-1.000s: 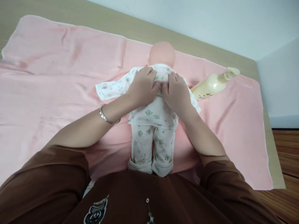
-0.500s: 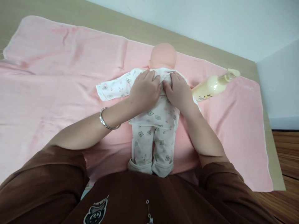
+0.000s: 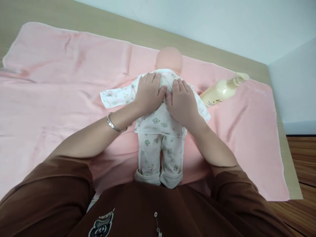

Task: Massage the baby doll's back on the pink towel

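A baby doll [image 3: 169, 59] lies face down, the back of its bald head toward the far side. It wears a white printed top [image 3: 160, 123] and matching trousers [image 3: 149, 154] with turned-up cuffs. My left hand [image 3: 149, 92] rests flat on the left of the doll's upper back, fingers stretched out. On the right of the back lies my right hand [image 3: 182, 100], its fingers also extended. The two thumbs come close together near the middle of the back. Neither hand grips anything. One sleeve [image 3: 117, 97] of the top stretches out to the left.
Under the doll spreads a wrinkled pink cloth [image 3: 74, 79] on a wooden table [image 3: 209, 52]. A pale yellow pump bottle [image 3: 222, 90] lies on its side, right of the doll. A white wall [image 3: 222, 26] stands behind the table.
My hands have flattened and the fingers have straightened on the doll's back. My right hand has shifted slightly toward me. The whole view has moved a little.
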A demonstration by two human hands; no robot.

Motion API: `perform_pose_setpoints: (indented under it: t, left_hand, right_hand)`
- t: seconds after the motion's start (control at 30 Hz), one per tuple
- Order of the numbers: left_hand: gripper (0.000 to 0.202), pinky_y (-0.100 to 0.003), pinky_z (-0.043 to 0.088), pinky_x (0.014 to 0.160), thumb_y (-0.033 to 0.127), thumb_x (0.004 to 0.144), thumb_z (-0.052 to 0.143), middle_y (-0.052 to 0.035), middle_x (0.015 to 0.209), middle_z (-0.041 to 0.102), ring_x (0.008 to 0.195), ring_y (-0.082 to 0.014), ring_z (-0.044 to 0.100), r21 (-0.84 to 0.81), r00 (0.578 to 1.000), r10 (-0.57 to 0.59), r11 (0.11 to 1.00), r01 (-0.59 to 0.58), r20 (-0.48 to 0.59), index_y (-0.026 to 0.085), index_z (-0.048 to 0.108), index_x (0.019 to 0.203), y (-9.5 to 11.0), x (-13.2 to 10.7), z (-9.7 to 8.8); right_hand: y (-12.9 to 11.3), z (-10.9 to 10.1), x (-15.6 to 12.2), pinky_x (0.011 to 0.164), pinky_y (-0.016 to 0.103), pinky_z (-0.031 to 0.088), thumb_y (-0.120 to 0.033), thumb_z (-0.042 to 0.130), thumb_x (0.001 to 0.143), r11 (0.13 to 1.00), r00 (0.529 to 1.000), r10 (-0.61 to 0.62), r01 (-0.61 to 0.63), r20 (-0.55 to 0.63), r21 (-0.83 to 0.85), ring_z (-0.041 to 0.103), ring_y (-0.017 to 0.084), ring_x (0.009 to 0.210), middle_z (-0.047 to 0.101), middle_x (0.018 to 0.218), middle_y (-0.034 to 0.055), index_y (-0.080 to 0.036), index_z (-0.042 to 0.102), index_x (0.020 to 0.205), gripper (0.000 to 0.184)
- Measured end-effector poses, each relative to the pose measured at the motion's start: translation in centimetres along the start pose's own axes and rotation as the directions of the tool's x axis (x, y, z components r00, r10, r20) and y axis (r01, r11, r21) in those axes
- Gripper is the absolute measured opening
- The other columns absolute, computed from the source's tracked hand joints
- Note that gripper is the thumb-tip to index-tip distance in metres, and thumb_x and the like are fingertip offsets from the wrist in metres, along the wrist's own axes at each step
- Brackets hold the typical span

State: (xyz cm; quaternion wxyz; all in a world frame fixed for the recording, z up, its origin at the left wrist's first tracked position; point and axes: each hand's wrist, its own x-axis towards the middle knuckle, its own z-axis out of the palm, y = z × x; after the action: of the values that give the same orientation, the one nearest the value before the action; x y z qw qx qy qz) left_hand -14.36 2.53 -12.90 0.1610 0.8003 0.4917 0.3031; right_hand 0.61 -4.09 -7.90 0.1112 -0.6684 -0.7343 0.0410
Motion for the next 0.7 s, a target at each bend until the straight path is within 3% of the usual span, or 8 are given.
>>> perform_pose_setpoints:
  t: [0.13, 0.23, 0.33, 0.47, 0.7]
  left_hand:
    - [0.057, -0.057, 0.038, 0.126, 0.059, 0.108, 0.029, -0.0169, 0.146, 0.063, 0.141, -0.0362, 0.054, -0.004, 1.000, 0.009, 1.000, -0.009, 0.006, 0.025, 0.056, 0.145, 0.4, -0.4, -0.1]
    - [0.055, -0.056, 0.039, 0.125, 0.058, 0.107, 0.036, -0.0177, 0.143, 0.064, 0.140, -0.0361, 0.055, 0.010, 0.999, 0.008, 1.000, -0.009, 0.041, 0.022, 0.055, 0.145, 0.5, -0.3, -0.5]
    - [0.051, -0.057, 0.042, 0.123, 0.052, 0.105, 0.046, -0.0193, 0.143, 0.063, 0.138, -0.0372, 0.055, 0.025, 0.999, -0.015, 1.000, 0.013, 0.044, 0.018, 0.055, 0.143, 0.3, -0.1, -0.6]
    - [0.047, -0.056, 0.047, 0.120, 0.044, 0.097, 0.058, -0.0169, 0.141, 0.065, 0.135, -0.0356, 0.057, -0.012, 0.997, -0.058, 0.998, 0.059, 0.049, 0.020, 0.057, 0.138, -0.1, 0.3, -0.5]
    - [0.039, -0.057, 0.049, 0.116, 0.041, 0.096, 0.057, -0.0170, 0.129, 0.067, 0.128, -0.0374, 0.059, 0.024, 0.997, -0.077, 0.997, 0.077, 0.009, 0.019, 0.060, 0.128, 0.0, 0.6, 0.0]
  right_hand:
    - [-0.6, -0.3, -0.3, 0.130, 0.054, 0.040, -0.028, 0.039, 0.106, 0.998, 0.997, -0.046, 0.048, -0.060, 0.029, 0.053, 0.036, 0.149, 0.062, 0.153, 0.0227, -0.004, 0.057, 0.146, 0.050]
    - [0.6, -0.4, 0.9, 0.119, 0.056, 0.049, -0.031, 0.041, 0.105, 0.997, 0.997, 0.012, -0.006, -0.078, 0.076, 0.062, 0.036, 0.133, 0.070, 0.136, 0.0208, -0.011, 0.066, 0.129, 0.040]
    - [2.0, 0.0, 2.1, 0.118, 0.060, 0.048, -0.039, 0.040, 0.106, 0.990, 0.995, 0.085, -0.079, -0.052, 0.114, 0.062, 0.038, 0.132, 0.067, 0.138, 0.0233, -0.010, 0.062, 0.133, 0.045]
    - [2.9, 0.9, 2.7, 0.121, 0.060, 0.045, -0.045, 0.038, 0.106, 0.990, 0.997, 0.050, -0.042, -0.056, 0.133, 0.060, 0.037, 0.134, 0.066, 0.142, 0.0234, -0.010, 0.059, 0.137, 0.051]
    - [2.9, 1.2, 2.8, 0.120, 0.060, 0.043, -0.043, 0.042, 0.105, 0.995, 0.997, 0.071, -0.068, -0.043, 0.079, 0.059, 0.038, 0.133, 0.063, 0.144, 0.0236, -0.009, 0.057, 0.139, 0.050]
